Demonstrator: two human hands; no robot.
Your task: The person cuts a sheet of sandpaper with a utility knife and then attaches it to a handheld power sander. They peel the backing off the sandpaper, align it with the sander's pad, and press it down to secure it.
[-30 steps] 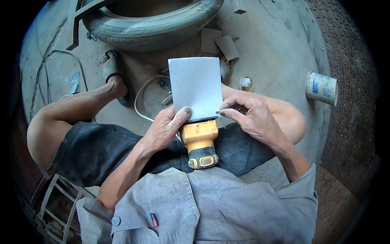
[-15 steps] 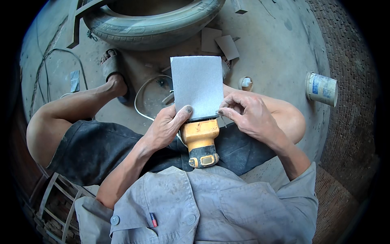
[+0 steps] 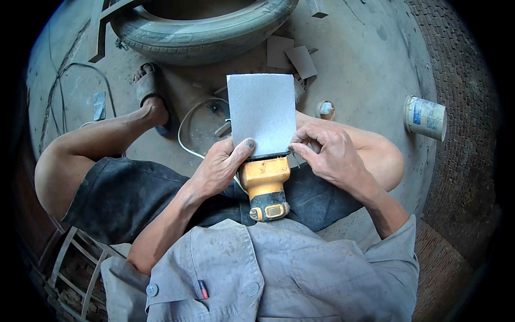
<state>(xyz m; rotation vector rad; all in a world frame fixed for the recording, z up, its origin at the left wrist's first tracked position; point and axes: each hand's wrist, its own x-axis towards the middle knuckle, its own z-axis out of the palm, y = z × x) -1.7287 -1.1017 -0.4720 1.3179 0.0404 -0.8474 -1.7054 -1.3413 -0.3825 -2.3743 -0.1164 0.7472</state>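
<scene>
We see our left hand (image 3: 217, 169) thumb-pinning a grey sandpaper sheet (image 3: 262, 114) to a yellow sander (image 3: 265, 181) resting on our lap, while our right hand (image 3: 332, 155) pinches the sheet's lower right edge (seemingly to align it).

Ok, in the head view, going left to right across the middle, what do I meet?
Sandalled foot → left hand → grey sandpaper sheet above the yellow sander → right hand → paint can.

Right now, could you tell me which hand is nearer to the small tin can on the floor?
Right. The right hand pinches the sandpaper sheet, closer to the can; the left hand lies farther away.
</scene>
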